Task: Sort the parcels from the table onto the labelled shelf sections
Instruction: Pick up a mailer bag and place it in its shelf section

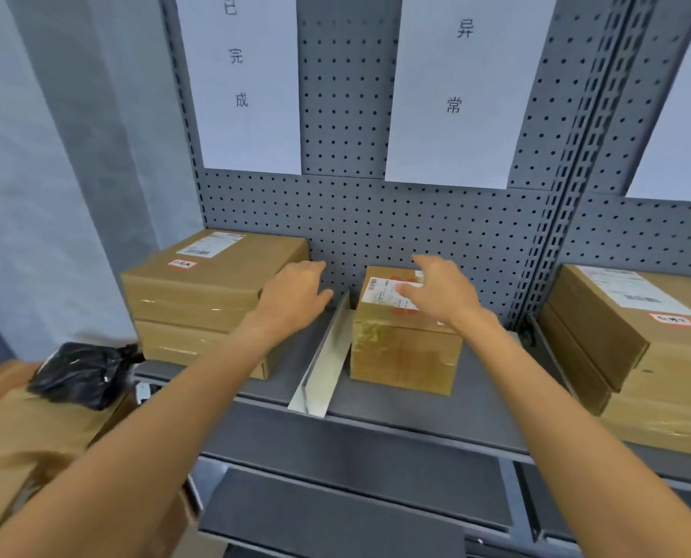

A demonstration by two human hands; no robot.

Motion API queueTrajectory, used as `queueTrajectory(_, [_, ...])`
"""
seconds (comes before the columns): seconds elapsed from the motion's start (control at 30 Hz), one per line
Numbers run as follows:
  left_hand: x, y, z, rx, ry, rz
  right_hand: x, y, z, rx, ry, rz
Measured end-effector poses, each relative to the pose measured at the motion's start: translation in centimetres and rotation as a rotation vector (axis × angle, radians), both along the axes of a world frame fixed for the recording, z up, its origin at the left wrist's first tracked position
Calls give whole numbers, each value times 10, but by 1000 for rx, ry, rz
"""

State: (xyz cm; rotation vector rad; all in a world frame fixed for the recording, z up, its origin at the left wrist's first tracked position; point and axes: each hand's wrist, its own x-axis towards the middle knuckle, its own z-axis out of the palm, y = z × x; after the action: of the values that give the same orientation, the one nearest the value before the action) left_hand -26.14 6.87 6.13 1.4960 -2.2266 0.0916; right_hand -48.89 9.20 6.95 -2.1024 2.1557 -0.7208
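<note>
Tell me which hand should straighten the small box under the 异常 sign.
Right. The right hand already hovers open over the small box. The left hand sits beyond the white divider, beside the stacked boxes.

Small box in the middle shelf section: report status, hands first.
Both hands open: left hand off the small box, right hand over its top. Box sits beside the divider, under the 异常 sign. Nothing in the way.

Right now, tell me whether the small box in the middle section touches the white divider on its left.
Apart. The head view shows a strip of grey shelf between the small box and the white divider along the box's left side.
</note>
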Motion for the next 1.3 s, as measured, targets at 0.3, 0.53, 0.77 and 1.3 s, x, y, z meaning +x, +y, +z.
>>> queueTrajectory(0.3, [137,77,4,-121,-338,155,149,52,8,-149,420,148])
queueTrajectory(0.53, [265,158,-22,20,-335,375,262,97,-9,-138,448,312])
queueTrajectory(0.77, [383,239,-51,109,-327,585,380,127,-33,-133,470,551])
queueTrajectory(1.3, [534,301,-109,251,-267,935,558,103,-101,-99,486,901])
